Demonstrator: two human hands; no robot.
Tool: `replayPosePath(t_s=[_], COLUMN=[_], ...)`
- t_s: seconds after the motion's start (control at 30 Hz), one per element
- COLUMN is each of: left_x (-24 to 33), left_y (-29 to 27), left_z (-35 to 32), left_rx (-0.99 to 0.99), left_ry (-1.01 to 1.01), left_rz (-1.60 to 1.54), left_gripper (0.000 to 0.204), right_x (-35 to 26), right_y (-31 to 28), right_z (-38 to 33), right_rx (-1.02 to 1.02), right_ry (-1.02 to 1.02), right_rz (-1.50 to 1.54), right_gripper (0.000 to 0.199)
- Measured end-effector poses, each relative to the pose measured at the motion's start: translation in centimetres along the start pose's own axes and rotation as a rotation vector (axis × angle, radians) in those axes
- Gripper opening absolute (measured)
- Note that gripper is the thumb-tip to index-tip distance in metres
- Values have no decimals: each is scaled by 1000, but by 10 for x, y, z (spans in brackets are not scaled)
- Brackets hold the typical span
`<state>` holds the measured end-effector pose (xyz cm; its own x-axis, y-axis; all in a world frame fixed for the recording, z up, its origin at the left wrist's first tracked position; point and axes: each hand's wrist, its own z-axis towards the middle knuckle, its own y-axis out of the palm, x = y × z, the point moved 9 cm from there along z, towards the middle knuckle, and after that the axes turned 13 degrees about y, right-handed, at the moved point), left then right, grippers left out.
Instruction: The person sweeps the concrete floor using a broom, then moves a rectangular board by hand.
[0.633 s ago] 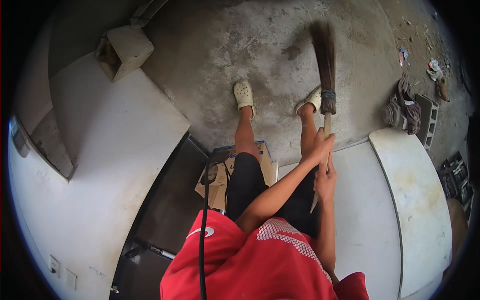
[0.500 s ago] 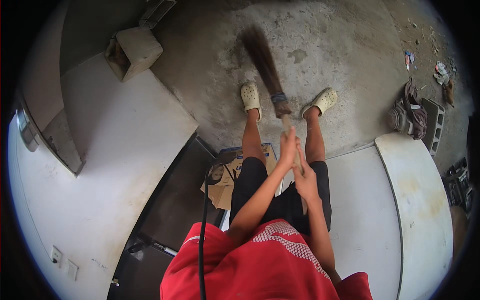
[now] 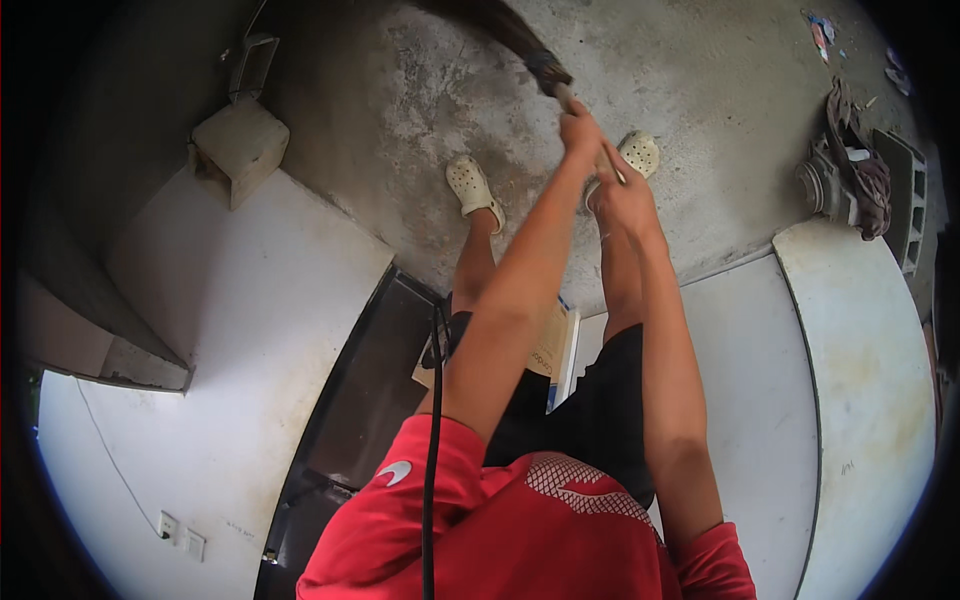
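Observation:
A broom [image 3: 508, 32] with dark bristles and a pale wooden handle reaches out ahead of me, tilted toward the upper left. The top rim of the picture cuts off part of its bristles. My left hand [image 3: 580, 134] is closed round the handle close to the broom's head. Lower down, nearer the handle's end, my right hand [image 3: 630, 202] wraps the same handle. Both arms are stretched forward. Under the broom lies a stained concrete floor [image 3: 430, 95]; whether the bristles touch it I cannot tell.
My feet in cream clogs [image 3: 470, 185] stand apart. A square hollow block [image 3: 240, 140] is at the left. On the right are a dark cloth [image 3: 868, 180], a grey hollow block [image 3: 912, 200] and litter [image 3: 822, 38]. Behind my legs shows a cardboard box [image 3: 548, 345].
Both hands have moved forward, away from my body, still on the handle. The broom's head has gone farther out and to the left, partly leaving the picture.

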<state>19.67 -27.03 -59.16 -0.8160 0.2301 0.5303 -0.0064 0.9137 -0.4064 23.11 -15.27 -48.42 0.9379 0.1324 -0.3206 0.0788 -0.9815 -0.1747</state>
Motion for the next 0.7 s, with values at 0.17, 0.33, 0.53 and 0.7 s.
replayPosePath(t_s=[0.17, 0.33, 0.53, 0.7], left_x=[1, 16, -41, -34], left_y=[110, 63, -52, 8], left_z=[-223, -326, -253, -169], left_rx=[-399, -508, -84, 32], left_ry=[-53, -320, -418, -469], left_rz=[-310, -457, -397, -652], left_gripper=[38, 37, 51, 54], right_x=[103, 94, 67, 18], right_y=[-117, -121, -48, -98], right_z=[-166, -271, -221, -114], right_rx=[204, 283, -105, -24], right_ry=[288, 344, 85, -113], right_rz=[192, 92, -148, -474], right_gripper=[47, 46, 52, 40])
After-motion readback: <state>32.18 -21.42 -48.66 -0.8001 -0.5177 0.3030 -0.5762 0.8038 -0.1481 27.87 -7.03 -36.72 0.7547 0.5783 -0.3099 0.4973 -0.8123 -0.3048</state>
